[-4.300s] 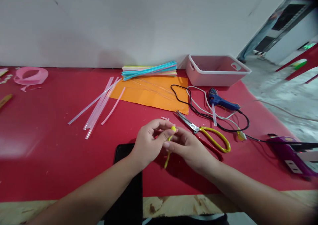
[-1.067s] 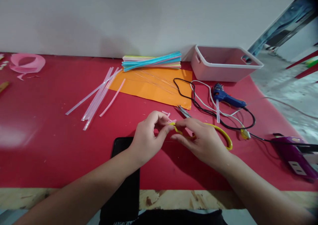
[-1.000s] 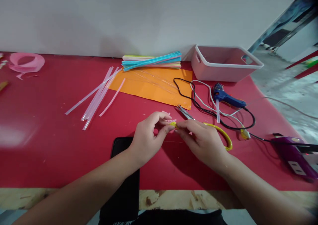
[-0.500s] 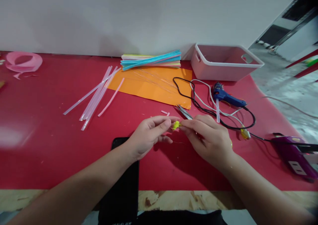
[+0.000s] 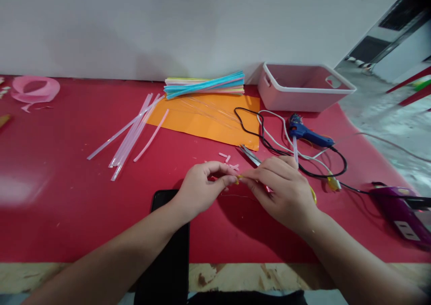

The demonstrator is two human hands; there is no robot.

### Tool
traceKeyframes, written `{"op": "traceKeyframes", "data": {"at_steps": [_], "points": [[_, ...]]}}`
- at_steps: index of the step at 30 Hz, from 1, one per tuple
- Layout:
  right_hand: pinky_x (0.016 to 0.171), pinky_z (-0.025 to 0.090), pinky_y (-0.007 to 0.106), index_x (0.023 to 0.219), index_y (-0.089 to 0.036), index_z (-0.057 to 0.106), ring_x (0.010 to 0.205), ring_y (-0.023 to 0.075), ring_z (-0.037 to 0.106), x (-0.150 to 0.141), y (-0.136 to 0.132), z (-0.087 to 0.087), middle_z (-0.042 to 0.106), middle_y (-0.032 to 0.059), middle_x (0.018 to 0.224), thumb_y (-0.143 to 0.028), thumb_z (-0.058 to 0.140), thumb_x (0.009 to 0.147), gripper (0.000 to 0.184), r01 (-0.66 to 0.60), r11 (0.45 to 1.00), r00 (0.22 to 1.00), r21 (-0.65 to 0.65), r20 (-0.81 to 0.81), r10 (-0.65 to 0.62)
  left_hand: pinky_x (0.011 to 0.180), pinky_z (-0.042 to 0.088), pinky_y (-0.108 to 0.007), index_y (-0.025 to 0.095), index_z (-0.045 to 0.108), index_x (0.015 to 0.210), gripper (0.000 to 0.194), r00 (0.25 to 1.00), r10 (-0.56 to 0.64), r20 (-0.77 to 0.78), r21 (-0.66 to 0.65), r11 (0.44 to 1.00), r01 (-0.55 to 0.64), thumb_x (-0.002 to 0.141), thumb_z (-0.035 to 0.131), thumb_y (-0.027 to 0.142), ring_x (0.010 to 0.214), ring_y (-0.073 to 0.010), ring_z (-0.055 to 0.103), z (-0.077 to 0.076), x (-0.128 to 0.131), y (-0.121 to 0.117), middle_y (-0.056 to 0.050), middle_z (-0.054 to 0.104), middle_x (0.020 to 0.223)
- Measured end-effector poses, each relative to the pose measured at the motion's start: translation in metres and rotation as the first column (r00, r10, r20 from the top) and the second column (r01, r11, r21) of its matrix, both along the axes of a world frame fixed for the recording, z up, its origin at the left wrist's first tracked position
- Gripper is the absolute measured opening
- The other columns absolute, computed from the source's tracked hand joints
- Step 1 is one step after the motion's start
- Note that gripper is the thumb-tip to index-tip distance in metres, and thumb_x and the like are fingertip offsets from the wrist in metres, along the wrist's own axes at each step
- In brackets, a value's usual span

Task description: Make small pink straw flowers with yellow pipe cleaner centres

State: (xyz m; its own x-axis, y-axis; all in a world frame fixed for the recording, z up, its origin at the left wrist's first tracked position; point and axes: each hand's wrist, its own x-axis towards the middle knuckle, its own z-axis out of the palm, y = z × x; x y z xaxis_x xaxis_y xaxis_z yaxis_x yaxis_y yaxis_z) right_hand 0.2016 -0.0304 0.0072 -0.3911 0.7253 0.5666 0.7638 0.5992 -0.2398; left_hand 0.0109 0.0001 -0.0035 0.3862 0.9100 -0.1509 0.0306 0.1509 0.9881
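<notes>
Between my fingertips is a small yellow piece (image 5: 238,179), mostly covered, its exact kind unclear. My left hand (image 5: 205,186) pinches it with thumb and forefinger from the left. From the right, the thumb and forefinger of my right hand (image 5: 283,186) close on its other side. A thin thread or wire (image 5: 235,196) trails below the fingers. Just beyond my hands lie short pink cut pieces (image 5: 232,166). The scissors (image 5: 249,155) rest partly under my right hand, blades pointing away, with a bit of yellow handle showing past the wrist side.
Pink glue sticks (image 5: 133,132) lie left of an orange sheet (image 5: 208,121) with coloured strips (image 5: 205,85) behind it. A blue glue gun (image 5: 310,132), tangled cords, a pink basket (image 5: 310,99) and a purple power strip (image 5: 400,215) occupy the right. A black phone-like slab (image 5: 168,260) lies beneath my left forearm.
My left fingers have closed in around the yellow piece, so less of it shows. More pink cut pieces are visible past my hands. The view has tilted slightly upward.
</notes>
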Motion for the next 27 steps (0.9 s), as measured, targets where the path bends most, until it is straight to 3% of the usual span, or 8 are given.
{"op": "traceKeyframes", "data": {"at_steps": [3, 5, 9, 12, 15, 21, 24, 27], "points": [[0.07, 0.038, 0.034, 0.082, -0.02, 0.067, 0.066, 0.0152, 0.056, -0.001, -0.002, 0.0, 0.065, 0.0015, 0.069, -0.017, 0.064, 0.087, 0.005, 0.006, 0.999, 1.0, 0.05, -0.015, -0.005, 0.064, 0.051, -0.024, 0.017, 0.07, 0.074, 0.008, 0.991, 0.056, -0.122, 0.116, 0.992, -0.041, 0.078, 0.071, 0.024, 0.065, -0.0124, 0.063, 0.004, 0.0, -0.002, -0.001, 0.07, 0.071], [0.069, 0.038, 0.034, 0.083, -0.019, 0.066, 0.063, 0.0144, 0.054, -0.003, -0.003, 0.0, 0.064, 0.001, 0.067, -0.017, 0.064, 0.086, 0.004, -0.004, 0.998, 1.0, 0.066, -0.017, 0.005, 0.062, 0.051, -0.023, 0.017, 0.068, 0.071, 0.011, 0.987, 0.105, -0.125, 0.096, 0.991, -0.093, 0.077, 0.072, 0.026, 0.063, -0.0122, 0.062, 0.005, 0.001, -0.002, -0.001, 0.068, 0.068], [0.067, 0.037, 0.034, 0.09, -0.018, 0.067, 0.066, 0.0148, 0.054, -0.008, -0.007, -0.001, 0.065, 0.0014, 0.069, -0.014, 0.062, 0.087, 0.008, -0.078, 0.997, 0.997, 0.02, -0.007, 0.079, 0.058, 0.052, -0.022, 0.015, 0.065, 0.072, 0.022, 0.978, 0.189, 0.086, -0.189, 0.967, -0.171, 0.074, 0.076, 0.034, 0.055, -0.0088, 0.06, 0.002, 0.002, 0.001, 0.001, 0.065, 0.064], [0.066, 0.037, 0.033, 0.094, -0.018, 0.068, 0.07, 0.0162, 0.055, -0.009, -0.006, -0.003, 0.064, 0.0026, 0.072, -0.013, 0.059, 0.088, 0.012, -0.115, 0.992, 0.993, -0.05, -0.03, 0.113, 0.063, 0.053, -0.021, 0.014, 0.062, 0.07, 0.031, 0.928, 0.209, 0.308, -0.371, 0.925, -0.085, 0.068, 0.082, 0.038, 0.058, -0.0072, 0.061, -0.002, 0.002, 0.004, 0.003, 0.063, 0.064], [0.067, 0.037, 0.034, 0.091, -0.019, 0.069, 0.07, 0.0166, 0.054, -0.004, 0.0, -0.003, 0.064, 0.0028, 0.073, -0.014, 0.058, 0.088, 0.012, -0.047, 0.996, 0.998, -0.074, -0.046, 0.044, 0.068, 0.053, -0.02, 0.014, 0.061, 0.07, 0.035, 0.903, 0.173, 0.394, -0.431, 0.902, 0.015, 0.064, 0.085, 0.039, 0.065, -0.0075, 0.064, -0.004, 0.0, 0.005, 0.003, 0.063, 0.067], [0.07, 0.037, 0.035, 0.086, -0.019, 0.068, 0.071, 0.0175, 0.055, 0.004, 0.003, 0.003, 0.065, 0.0032, 0.073, -0.015, 0.062, 0.087, 0.007, 0.147, 0.987, 0.986, 0.064, -0.088, -0.141, 0.059, 0.049, -0.019, 0.014, 0.064, 0.072, 0.028, 0.983, 0.014, 0.185, -0.299, 0.953, 0.043, 0.07, 0.08, 0.035, 0.059, -0.0069, 0.061, -0.001, 0.0, 0.003, 0.003, 0.063, 0.066], [0.068, 0.035, 0.036, 0.087, -0.02, 0.066, 0.067, 0.0167, 0.052, 0.002, -0.004, 0.005, 0.064, 0.003, 0.072, -0.01, 0.062, 0.084, 0.011, 0.052, 0.993, 0.994, 0.11, -0.104, -0.041, 0.058, 0.051, -0.02, 0.013, 0.063, 0.071, 0.026, 0.989, 0.047, 0.137, -0.223, 0.975, -0.015, 0.072, 0.079, 0.034, 0.056, -0.0063, 0.059, 0.0, 0.001, 0.001, 0.003, 0.062, 0.066], [0.068, 0.035, 0.035, 0.09, -0.019, 0.065, 0.068, 0.0163, 0.052, 0.0, -0.008, 0.004, 0.064, 0.0024, 0.073, -0.007, 0.063, 0.082, 0.015, -0.154, 0.986, 0.981, 0.068, -0.109, 0.161, 0.057, 0.052, -0.02, 0.013, 0.062, 0.071, 0.028, 0.974, 0.147, 0.17, -0.241, 0.965, -0.103, 0.071, 0.08, 0.036, 0.054, -0.0064, 0.059, 0.001, 0.002, 0.001, 0.003, 0.062, 0.064]]}}
